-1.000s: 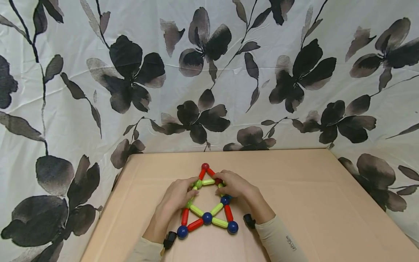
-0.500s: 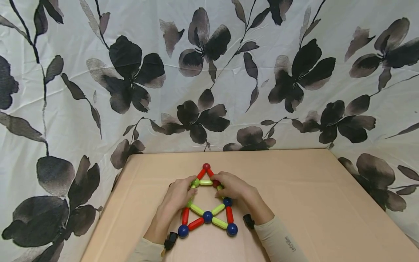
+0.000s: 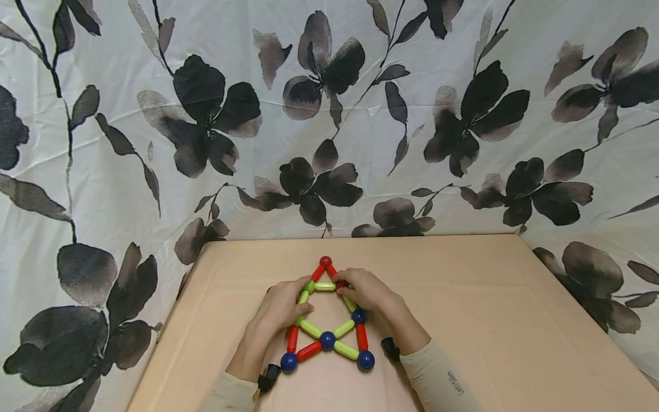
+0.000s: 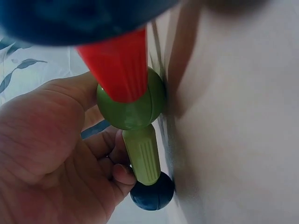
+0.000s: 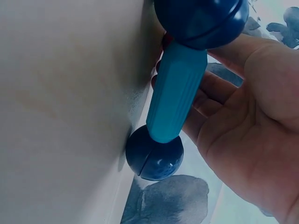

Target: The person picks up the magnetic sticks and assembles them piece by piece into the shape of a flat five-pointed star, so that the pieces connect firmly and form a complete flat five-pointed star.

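A ball-and-rod construction toy (image 3: pixel 309 351) lies on the table in the head view, with red and yellow-green rods joined by balls. My left hand (image 3: pixel 278 307) grips its left side, index finger at the upper green ball (image 3: pixel 309 286) and thumb inside the frame. In the left wrist view, the thumb and fingers pass behind the lower green ball (image 4: pixel 133 105). My right hand (image 3: pixel 369 290) pinches around the dark red ball (image 3: pixel 341 284), covering part of it. In the right wrist view, its fingers are partly hidden behind a rod (image 5: pixel 177 93) tinted blue.
Three blue balls, including the lower right one (image 3: pixel 365 360), mark the near part of the toy. The tan table (image 3: pixel 489 320) extends around it. Behind hangs a white cloth (image 3: pixel 391 212) with dark flowers. Each wrist wears a black camera (image 3: pixel 391 348).
The toy's top has shifted slightly right from a second ago. My right thumb has moved up from the right green rod toward the dark red ball, and more of that rod shows.
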Demonstrator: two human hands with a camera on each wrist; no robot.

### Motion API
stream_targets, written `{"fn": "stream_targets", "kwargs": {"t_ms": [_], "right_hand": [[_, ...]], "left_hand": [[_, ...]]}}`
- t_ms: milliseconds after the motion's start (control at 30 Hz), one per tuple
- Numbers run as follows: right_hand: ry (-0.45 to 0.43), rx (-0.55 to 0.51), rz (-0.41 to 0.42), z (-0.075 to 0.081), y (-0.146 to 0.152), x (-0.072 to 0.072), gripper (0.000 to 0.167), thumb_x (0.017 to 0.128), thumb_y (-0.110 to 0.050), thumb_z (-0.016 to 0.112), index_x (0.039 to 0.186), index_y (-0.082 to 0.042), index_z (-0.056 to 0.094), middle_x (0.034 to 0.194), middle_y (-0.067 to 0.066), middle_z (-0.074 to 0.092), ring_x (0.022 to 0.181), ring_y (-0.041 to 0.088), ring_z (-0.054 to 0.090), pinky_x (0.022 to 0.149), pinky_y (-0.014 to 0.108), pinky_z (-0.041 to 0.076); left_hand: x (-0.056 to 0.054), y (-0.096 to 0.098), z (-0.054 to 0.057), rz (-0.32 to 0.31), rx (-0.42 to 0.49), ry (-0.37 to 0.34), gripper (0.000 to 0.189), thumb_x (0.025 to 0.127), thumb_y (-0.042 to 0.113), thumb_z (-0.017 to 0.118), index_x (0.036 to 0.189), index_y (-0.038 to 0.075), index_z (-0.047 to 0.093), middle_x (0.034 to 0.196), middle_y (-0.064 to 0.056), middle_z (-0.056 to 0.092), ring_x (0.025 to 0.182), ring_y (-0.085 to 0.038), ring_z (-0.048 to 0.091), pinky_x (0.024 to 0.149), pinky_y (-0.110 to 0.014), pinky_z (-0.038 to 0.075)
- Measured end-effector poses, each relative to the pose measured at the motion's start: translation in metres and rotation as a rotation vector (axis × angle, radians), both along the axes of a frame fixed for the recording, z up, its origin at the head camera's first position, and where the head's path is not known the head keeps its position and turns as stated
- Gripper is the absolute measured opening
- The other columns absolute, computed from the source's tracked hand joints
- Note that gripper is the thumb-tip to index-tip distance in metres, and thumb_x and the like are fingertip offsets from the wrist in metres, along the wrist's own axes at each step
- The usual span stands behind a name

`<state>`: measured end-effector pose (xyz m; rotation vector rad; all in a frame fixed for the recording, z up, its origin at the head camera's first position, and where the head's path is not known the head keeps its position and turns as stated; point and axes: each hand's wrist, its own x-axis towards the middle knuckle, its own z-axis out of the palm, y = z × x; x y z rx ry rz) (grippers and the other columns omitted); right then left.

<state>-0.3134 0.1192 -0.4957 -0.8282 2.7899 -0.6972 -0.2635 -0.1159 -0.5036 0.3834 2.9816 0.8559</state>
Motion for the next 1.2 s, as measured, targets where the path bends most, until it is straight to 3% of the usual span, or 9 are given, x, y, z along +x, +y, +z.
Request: {"fn": "stream_targets", "kwargs": {"t_ms": [233,800,1033,1200], "right_hand": [[0.012,-0.007,-0.022,0.001,-0.001,0.0,0.026,0.098,-0.018,0.073,0.124,-0.014,0.073,0.104,-0.001,0.07,0.092,0.018,0.059,0.092,0.042,0.054],[0.005,-0.02,-0.041,-0.001,0.002,-0.002,0.025,0.098,-0.018,0.073,0.123,-0.014,0.073,0.101,-0.001,0.068,0.09,0.019,0.057,0.089,0.04,0.053],[-0.095,-0.075,-0.008,0.002,0.013,-0.003,0.029,0.099,-0.017,0.072,0.128,-0.016,0.072,0.106,-0.001,0.068,0.096,0.02,0.059,0.091,0.039,0.053],[-0.136,-0.132,-0.024,0.014,0.031,-0.002,0.036,0.095,-0.015,0.076,0.13,-0.015,0.07,0.114,0.002,0.069,0.105,0.023,0.061,0.09,0.04,0.055]], "left_hand": [[0.0,-0.001,0.0,-0.009,0.002,-0.004,0.069,0.087,0.025,0.086,0.149,0.012,0.057,0.134,-0.009,0.069,0.097,-0.022,0.061,0.096,-0.043,0.055],[0.0,-0.001,0.001,-0.041,-0.006,0.008,0.069,0.088,0.025,0.085,0.149,0.012,0.057,0.12,-0.005,0.071,0.091,-0.02,0.057,0.085,-0.038,0.051],[0.001,-0.018,0.012,-0.105,0.122,-0.111,0.058,0.092,0.015,0.08,0.146,0.013,0.06,0.092,-0.001,0.065,0.076,-0.016,0.058,0.063,-0.028,0.049],[0.0,-0.039,0.019,-0.105,0.166,-0.138,0.033,0.092,0.012,0.079,0.125,0.013,0.073,0.094,0.001,0.068,0.082,-0.015,0.059,0.073,-0.029,0.051]]}}
